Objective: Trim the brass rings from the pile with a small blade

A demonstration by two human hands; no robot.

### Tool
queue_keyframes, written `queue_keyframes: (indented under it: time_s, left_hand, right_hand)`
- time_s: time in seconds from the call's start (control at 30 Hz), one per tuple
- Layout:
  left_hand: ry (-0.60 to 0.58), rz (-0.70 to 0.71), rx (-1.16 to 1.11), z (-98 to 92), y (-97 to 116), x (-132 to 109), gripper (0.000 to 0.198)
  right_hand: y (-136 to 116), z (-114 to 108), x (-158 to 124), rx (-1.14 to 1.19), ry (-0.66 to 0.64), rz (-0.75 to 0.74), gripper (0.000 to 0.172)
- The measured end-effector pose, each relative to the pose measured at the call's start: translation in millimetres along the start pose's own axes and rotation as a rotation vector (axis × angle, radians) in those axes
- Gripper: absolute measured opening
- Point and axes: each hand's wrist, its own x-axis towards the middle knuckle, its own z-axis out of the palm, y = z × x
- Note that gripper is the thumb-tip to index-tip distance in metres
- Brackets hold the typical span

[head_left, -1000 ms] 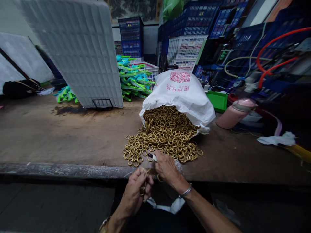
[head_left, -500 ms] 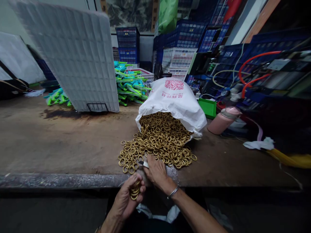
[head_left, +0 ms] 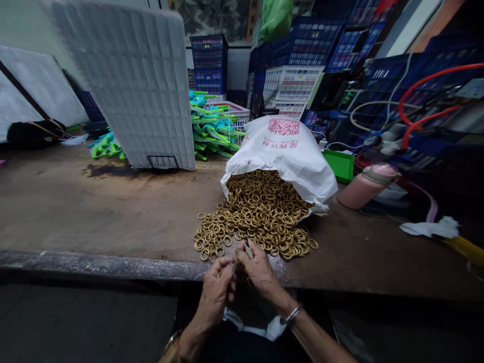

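Observation:
A white woven sack (head_left: 280, 151) with red print lies on its side, and a heap of gold-coloured metal rings (head_left: 257, 217) spills from its mouth onto the table. At the table's front edge my left hand (head_left: 217, 287) is closed on rings, mostly hidden by the fingers. My right hand (head_left: 259, 269) meets its fingertips, gripping a small pale-handled knife (head_left: 248, 249) with a dark blade pointing up and away. A ring (head_left: 236, 257) shows at the right fingertips, just in front of the heap.
A white quilted panel (head_left: 139, 85) stands upright at the left, with green and blue plastic pieces (head_left: 215, 126) behind it. Right of the sack are a green tray (head_left: 340, 165) and a pink bottle (head_left: 366, 187). Stacked crates (head_left: 295, 83) fill the back.
My right hand has drawn back from the heap to my left fingertips, and the knife has turned upward. My left hand has rolled over, covering its rings. The view has shifted slightly left.

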Motion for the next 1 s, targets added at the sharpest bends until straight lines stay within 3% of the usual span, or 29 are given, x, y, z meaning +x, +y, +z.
queue_keyframes:
  time_s: [0.17,0.33,0.57,0.67,0.73,0.9,1.0]
  left_hand:
    - [0.051,0.033,0.126,2.4,0,1,0.036]
    - [0.101,0.084,0.172,1.5,2,4,0.027]
    - [0.074,0.471,0.596,-8.1,2,5,0.014]
    - [0.06,0.529,0.648,-7.4,6,5,0.013]
    - [0.031,0.452,0.561,-4.5,11,3,0.014]
    - [-0.069,0.007,0.197,-0.6,15,0,0.024]
    - [-0.091,-0.059,0.096,0.2,12,-1,0.032]
  right_hand:
    - [4,10,-6,0.158,0.029,0.01,0.016]
    - [4,6,-7,0.05,0.021,0.002,0.014]
    - [-3,-9,-9,-0.225,-0.104,-0.101,0.019]
    - [-5,-8,-9,-0.253,-0.101,-0.102,0.021]
    - [-5,-6,-9,-0.207,-0.081,-0.052,0.022]
    - [-2,-4,-8,0.061,-0.074,0.127,0.024]
    - [-3,-5,-10,0.153,-0.097,0.194,0.024]
